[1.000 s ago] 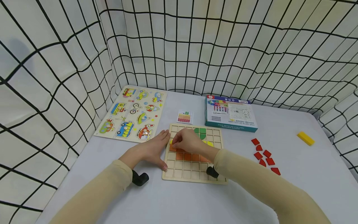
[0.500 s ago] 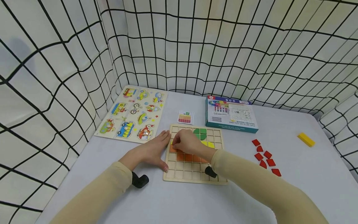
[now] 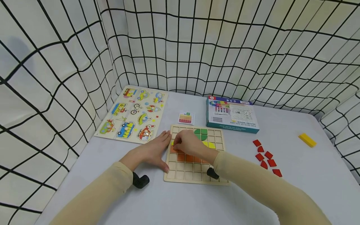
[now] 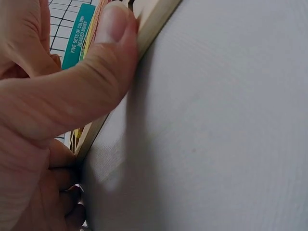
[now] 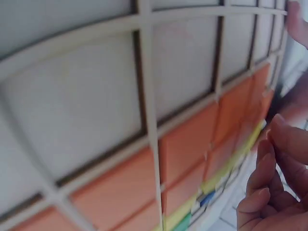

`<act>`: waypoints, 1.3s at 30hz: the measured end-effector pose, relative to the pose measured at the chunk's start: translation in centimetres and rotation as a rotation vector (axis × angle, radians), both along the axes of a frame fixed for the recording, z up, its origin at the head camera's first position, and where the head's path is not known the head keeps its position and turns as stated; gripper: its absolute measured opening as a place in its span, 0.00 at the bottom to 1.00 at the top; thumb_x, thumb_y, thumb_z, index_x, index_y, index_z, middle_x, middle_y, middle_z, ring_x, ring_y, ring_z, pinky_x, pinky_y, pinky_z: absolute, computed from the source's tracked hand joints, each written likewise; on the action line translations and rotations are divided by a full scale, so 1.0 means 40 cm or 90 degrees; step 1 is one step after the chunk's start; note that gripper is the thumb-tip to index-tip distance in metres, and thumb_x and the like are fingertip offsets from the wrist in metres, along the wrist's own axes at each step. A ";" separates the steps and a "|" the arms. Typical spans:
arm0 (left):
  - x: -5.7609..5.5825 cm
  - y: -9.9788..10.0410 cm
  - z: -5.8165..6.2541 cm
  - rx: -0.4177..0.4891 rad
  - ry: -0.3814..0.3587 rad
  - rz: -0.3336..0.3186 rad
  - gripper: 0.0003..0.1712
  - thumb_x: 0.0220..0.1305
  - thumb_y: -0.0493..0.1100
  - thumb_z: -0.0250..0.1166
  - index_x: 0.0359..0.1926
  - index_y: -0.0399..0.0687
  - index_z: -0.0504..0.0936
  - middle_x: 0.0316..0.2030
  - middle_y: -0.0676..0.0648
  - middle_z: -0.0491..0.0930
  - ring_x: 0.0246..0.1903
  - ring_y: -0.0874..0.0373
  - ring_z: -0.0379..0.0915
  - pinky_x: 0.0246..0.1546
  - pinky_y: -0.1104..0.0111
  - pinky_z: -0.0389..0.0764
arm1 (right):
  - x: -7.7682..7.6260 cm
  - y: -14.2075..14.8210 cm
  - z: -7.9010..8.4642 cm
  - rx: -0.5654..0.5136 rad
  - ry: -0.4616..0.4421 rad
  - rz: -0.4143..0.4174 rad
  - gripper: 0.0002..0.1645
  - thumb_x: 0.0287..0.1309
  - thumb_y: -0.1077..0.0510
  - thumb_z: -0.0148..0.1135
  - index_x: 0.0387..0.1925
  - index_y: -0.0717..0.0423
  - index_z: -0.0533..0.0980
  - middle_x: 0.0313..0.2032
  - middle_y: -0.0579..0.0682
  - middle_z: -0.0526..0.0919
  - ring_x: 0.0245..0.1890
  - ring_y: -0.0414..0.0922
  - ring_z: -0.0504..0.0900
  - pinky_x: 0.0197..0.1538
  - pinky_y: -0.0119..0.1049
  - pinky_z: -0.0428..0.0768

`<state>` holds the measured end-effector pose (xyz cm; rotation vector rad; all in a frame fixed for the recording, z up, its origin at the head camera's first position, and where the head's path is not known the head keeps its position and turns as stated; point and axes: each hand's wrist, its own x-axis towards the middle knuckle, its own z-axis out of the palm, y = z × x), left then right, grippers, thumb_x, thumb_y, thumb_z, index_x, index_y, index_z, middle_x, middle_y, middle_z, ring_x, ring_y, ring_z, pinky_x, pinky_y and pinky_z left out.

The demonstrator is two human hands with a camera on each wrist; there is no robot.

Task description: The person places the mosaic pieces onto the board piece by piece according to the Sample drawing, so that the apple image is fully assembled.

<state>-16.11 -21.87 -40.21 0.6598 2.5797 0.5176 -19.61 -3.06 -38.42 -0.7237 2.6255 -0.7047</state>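
My left hand (image 3: 153, 152) rests along the left side of a wooden grid board (image 3: 189, 175), its fingers straight and thumb spread at the edge. In the left wrist view the thumb (image 4: 103, 72) lies against the board's rim. Over the left part of the board, my right hand (image 3: 192, 143) holds thumb and fingertips together at an orange tile (image 3: 173, 150) in the left column. Its fingers hide part of that tile. More orange tiles (image 3: 189, 158) fill a row below, with yellow tiles (image 3: 212, 145) and rounded green tiles (image 3: 201, 134) farther up.
Several red tiles (image 3: 264, 164) lie loose right of the board, and a yellow block (image 3: 307, 140) sits farther right. Behind the board are a pattern card (image 3: 186, 118) and a boxed set (image 3: 232, 115). A vehicle puzzle board (image 3: 132, 114) lies back left. Black netting (image 3: 177, 47) surrounds the table.
My right hand stays at the same spot on the board, with only a slight shift of its fingers. The left hand has not moved.
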 end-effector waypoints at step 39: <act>-0.007 0.013 -0.002 -0.035 -0.003 0.003 0.79 0.44 0.65 0.81 0.80 0.30 0.42 0.81 0.33 0.37 0.82 0.38 0.28 0.82 0.48 0.44 | 0.284 0.835 -0.054 0.062 -0.018 -0.237 0.16 0.56 0.52 0.75 0.46 0.50 0.86 0.34 0.39 0.84 0.32 0.30 0.74 0.34 0.25 0.74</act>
